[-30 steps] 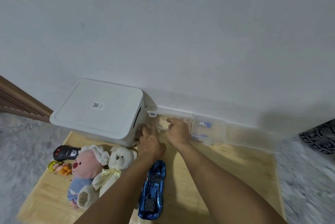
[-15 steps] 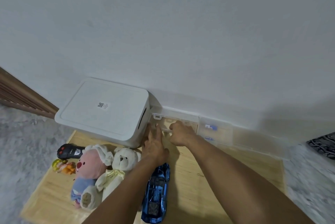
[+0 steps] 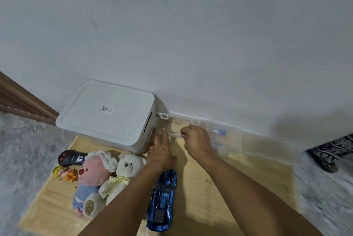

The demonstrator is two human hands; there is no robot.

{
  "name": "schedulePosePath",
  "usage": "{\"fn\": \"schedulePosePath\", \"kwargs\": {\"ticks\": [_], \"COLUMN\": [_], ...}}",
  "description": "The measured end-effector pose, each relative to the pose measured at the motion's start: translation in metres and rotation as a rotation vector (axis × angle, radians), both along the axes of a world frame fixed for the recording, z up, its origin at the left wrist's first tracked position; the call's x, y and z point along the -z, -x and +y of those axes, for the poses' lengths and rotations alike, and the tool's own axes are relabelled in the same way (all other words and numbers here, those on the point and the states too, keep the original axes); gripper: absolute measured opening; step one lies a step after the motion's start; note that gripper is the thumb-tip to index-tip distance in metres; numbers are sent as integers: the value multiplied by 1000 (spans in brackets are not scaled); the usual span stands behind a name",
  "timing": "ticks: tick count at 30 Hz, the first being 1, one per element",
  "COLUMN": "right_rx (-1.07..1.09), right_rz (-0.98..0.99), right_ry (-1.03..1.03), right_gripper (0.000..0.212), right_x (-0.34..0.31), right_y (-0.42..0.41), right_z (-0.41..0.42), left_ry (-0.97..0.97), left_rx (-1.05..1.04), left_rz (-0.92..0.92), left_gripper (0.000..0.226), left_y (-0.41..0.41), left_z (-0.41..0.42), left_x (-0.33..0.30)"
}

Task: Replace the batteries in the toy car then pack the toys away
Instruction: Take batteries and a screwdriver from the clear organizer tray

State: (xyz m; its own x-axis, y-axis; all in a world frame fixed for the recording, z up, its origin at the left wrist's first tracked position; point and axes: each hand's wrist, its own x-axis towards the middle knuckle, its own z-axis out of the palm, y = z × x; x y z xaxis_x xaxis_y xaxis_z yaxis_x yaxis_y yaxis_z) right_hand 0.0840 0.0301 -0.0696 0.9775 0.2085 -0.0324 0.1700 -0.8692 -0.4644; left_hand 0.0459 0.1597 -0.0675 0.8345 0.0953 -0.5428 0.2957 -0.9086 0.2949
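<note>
I see the glossy blue toy car (image 3: 163, 200) lying lengthwise on the pale wooden tabletop (image 3: 214, 188), between my two forearms, its dark underside panel showing at the near end. Beyond it, against the white wall (image 3: 191, 35), sits a clear plastic compartment organiser box (image 3: 225, 136) with a small latch at its left corner. In one of its middle compartments I can make out small white-and-blue items; what they are I cannot tell. My right hand (image 3: 198, 141) is over the left part of the box, its grip closed in a pinch on a thin metal pin-like tool (image 3: 176, 132). My left hand (image 3: 161, 151) rests with fingers straight against the box's left end — its grip open, holding nothing. Just left of the organiser stands one white lidded plastic storage bin (image 3: 107, 117), lid on, contents hidden. In front of it lie two plush toys — a pink one with a white bonnet (image 3: 93, 174) and a cream bear (image 3: 122, 170) — plus one black remote control (image 3: 71, 157) and one small yellow-orange figure (image 3: 65, 173).
</note>
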Motion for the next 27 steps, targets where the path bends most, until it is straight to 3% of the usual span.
{"fn": "schedulePosePath", "kwargs": {"ticks": [3, 9, 14, 17, 19, 22, 25, 27], "right_rx": [75, 109, 113, 112, 221, 598, 963, 1053], "right_rz": [-179, -48, 12, 5, 33, 189, 477, 568], "right_ry": [-35, 98, 278, 248, 113, -221, -802, -1117], "right_gripper": [9, 9, 10, 7, 14, 13, 13, 17], "right_x": [8, 24, 42, 40, 34, 18, 7, -4], "right_y": [24, 69, 85, 87, 89, 90, 84, 81], "right_z": [-7, -25, -39, -45, -49, -59, -71, -75], "left_ry": [-3, -40, -33, 3, 94, 274, 371, 372], "left_rx": [-11, -30, -31, -24, -40, -72, -39, 17], "left_rz": [5, -54, -112, -194, -220, -191, -176, -196], "left_gripper": [104, 99, 72, 49, 47, 43, 39, 36], "left_y": [1, 10, 13, 10, 8, 6, 6, 9], "left_z": [-2, -17, -31, -37, -43, -58, -72, -78], "left_x": [0, -6, -21, -28, -28, -30, -30, -27]}}
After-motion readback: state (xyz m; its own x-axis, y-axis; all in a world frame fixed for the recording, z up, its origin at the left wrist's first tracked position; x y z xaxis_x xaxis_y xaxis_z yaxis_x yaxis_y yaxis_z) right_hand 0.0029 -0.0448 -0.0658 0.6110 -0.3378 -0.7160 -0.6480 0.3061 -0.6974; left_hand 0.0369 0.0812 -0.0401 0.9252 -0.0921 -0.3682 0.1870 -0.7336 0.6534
